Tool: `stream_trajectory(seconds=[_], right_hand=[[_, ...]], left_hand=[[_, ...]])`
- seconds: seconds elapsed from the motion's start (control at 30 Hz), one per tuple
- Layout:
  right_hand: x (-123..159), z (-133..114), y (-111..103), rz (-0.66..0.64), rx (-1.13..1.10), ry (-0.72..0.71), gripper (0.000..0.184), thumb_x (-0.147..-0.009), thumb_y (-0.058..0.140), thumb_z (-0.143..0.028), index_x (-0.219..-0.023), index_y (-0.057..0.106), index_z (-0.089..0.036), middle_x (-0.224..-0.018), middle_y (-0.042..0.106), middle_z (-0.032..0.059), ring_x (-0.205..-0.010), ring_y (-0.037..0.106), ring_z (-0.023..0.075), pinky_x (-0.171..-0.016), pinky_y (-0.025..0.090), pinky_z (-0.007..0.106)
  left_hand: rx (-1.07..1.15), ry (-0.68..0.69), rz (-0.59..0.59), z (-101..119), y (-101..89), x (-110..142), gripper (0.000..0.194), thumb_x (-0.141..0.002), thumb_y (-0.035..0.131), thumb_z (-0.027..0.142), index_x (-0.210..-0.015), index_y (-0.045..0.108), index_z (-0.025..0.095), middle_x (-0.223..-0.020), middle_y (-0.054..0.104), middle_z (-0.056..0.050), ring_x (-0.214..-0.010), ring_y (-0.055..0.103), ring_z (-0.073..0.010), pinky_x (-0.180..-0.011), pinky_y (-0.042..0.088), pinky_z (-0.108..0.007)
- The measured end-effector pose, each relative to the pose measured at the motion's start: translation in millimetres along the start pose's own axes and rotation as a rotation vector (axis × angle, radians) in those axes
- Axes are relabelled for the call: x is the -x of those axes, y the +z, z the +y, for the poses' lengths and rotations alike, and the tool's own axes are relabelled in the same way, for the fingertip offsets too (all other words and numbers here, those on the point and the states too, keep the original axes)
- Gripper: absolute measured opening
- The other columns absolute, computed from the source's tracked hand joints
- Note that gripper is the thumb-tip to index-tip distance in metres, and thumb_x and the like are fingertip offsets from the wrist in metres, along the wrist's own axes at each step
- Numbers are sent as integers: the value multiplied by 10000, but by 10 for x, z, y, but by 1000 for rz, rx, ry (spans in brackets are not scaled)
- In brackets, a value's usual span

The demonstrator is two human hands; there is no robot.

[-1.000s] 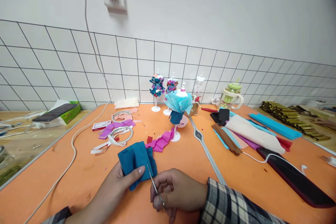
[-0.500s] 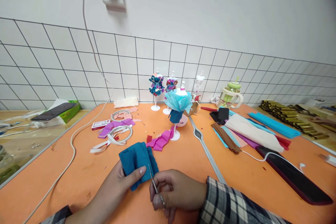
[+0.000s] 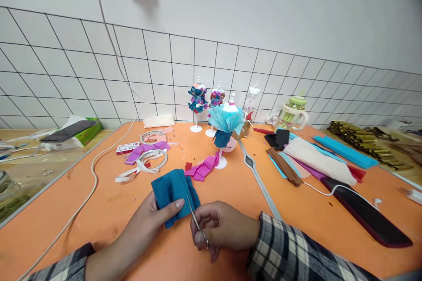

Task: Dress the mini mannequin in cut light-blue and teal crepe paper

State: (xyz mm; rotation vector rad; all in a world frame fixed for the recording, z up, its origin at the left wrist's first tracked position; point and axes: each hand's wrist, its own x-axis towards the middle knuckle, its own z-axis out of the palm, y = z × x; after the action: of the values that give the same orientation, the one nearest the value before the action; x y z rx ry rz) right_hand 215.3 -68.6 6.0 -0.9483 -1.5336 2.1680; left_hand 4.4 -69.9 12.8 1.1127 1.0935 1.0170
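Folded dark teal crepe paper (image 3: 171, 189) is gripped in my left hand (image 3: 154, 219), the thumb pressed flat on its front. My right hand (image 3: 220, 226) has its fingers closed around small metal scissors (image 3: 195, 219). The blades point up and left and lie against the right part of the paper; whether they cut into it I cannot tell. Beyond my hands stands a small white dress form (image 3: 227, 125) wearing a light blue ruffle over a dark teal lower piece. A strip of magenta paper (image 3: 203, 169) lies at its base.
More small dress forms (image 3: 198, 103) stand by the wall grid. Ribbon rolls (image 3: 154, 158) and a small box (image 3: 128, 148) lie left, near a white cable (image 3: 95, 167). Right are folded papers (image 3: 319, 162), a dark long pad (image 3: 369, 215) and a green-lidded cup (image 3: 292, 112).
The whole scene sits slightly higher in the view, as the camera has tipped down a little. My hands keep nearly the same hold on the paper and scissors.
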Motion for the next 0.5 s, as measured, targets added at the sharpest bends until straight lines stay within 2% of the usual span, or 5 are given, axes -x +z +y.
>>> stream_trajectory(seconds=[0.23,0.5], right_hand=[[-1,10,-1,-17,11,26,600,-583,862,-606,-892,610,-158,-737,641,-25,-510,578,66,-485,518,198],[9,-18,5,-6,35,-10,536,-602,854,-570,-839,615,-152,-706,622,-25,-536,578,72,-480,510,188]], left_hand=[[-25,5,0,12,11,8,532,-640,879,583,-926,678,182,-834,712,-31,-797,632,-223,-737,513,-315],[8,-6,-35,-34,-18,-7,524,-696,865,528,-1064,691,198,-978,752,-64,-937,679,-279,-882,539,-396]])
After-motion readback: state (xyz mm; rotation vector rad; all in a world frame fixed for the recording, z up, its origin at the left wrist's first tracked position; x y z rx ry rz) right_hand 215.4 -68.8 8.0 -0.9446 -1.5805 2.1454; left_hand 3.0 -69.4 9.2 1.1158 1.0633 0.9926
